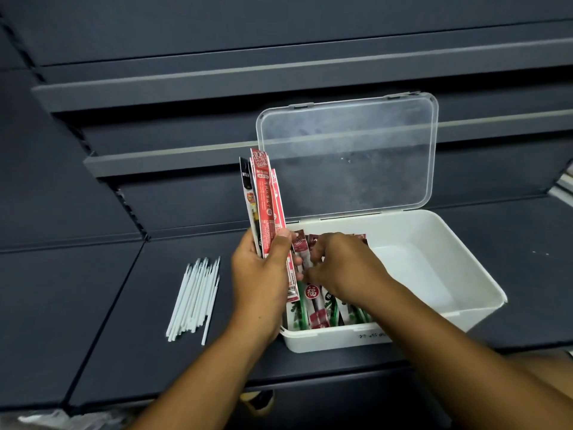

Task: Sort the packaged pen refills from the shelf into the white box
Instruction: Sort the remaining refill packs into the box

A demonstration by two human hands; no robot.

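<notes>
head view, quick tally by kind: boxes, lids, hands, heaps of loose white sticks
white box: 1
clear lid: 1
hands: 2, left hand and right hand
heap of loose white sticks: 1
refill packets: overlapped, not countable
total: 5

A bundle of thin white sticks (193, 297) lies flat, roughly parallel, tips pointing away and slightly to the right; one stick lies just apart along the bundle's right side. Behind and above, dark blue-grey upper tiers (217, 35) step upward, each fronted by a grey edge strip (186, 85). A slotted upright rail (130, 209) runs along their left end. Crumpled clear plastic (62, 418) sits in the bottom left corner. A small yellow-and-black object (259, 401) shows low in the middle (too blurred to identify). Pale items (566, 184) peek in at the far right edge.
</notes>
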